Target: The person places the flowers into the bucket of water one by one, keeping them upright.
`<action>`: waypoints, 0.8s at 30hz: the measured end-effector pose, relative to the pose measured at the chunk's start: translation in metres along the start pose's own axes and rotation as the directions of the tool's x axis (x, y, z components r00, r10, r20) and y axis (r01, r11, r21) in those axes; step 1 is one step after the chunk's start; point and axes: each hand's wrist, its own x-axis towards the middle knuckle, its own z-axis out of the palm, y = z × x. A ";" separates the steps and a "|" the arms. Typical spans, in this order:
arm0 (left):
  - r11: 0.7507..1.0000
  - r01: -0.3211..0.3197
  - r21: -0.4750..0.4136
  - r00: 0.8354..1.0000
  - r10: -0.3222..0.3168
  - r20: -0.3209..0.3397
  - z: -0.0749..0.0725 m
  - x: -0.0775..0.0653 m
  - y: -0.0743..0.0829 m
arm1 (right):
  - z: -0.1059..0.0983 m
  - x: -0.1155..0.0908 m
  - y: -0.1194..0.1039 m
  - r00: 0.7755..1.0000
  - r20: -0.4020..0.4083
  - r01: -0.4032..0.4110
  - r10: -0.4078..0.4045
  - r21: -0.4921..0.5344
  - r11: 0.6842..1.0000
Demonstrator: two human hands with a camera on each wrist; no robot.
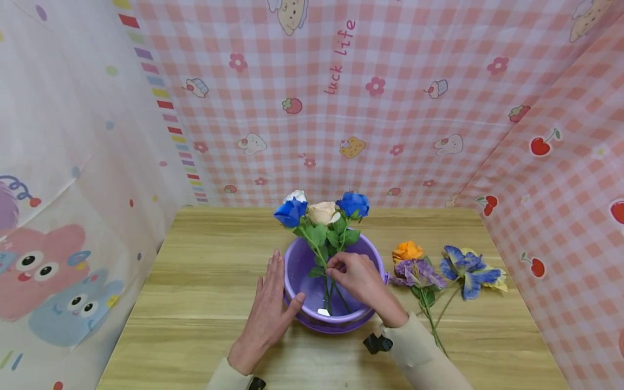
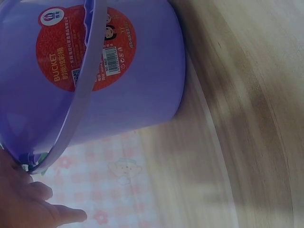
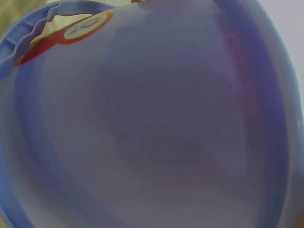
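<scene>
A purple bucket (image 1: 287,260) stands upright on the table with roses leaning out over its far rim. These are two blue roses, left (image 1: 291,212) and right (image 1: 353,204), a cream rose (image 1: 322,213) and a white rose (image 1: 295,196) partly hidden behind. Inside the bucket, my right hand (image 1: 358,276) pinches a green stem (image 1: 319,253) that runs up toward the left blue rose. My left hand (image 1: 267,306) rests against the bucket's left rim, fingers straight and thumb spread. The left wrist view shows the bucket's red label (image 2: 114,52) and handle (image 2: 78,104).
Right of the bucket lie an orange flower (image 1: 407,251), a light purple flower (image 1: 419,273) and a blue-violet flower (image 1: 468,271) with pale yellow petals beside it. Patterned cloth (image 1: 375,124) stands behind the wooden table (image 1: 205,271) and along its sides.
</scene>
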 end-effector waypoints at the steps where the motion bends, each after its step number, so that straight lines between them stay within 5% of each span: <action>1: 1.000 0.001 0.000 1.000 -0.001 0.000 0.000 0.000 0.000 | 0.000 0.001 0.000 1.000 0.007 -0.003 0.003 -0.004 1.000; 24: 1.000 -0.012 -0.009 1.000 0.012 -0.006 0.001 -0.001 -0.002 | 0.009 0.011 0.000 0.994 0.071 -0.071 0.079 -0.105 0.992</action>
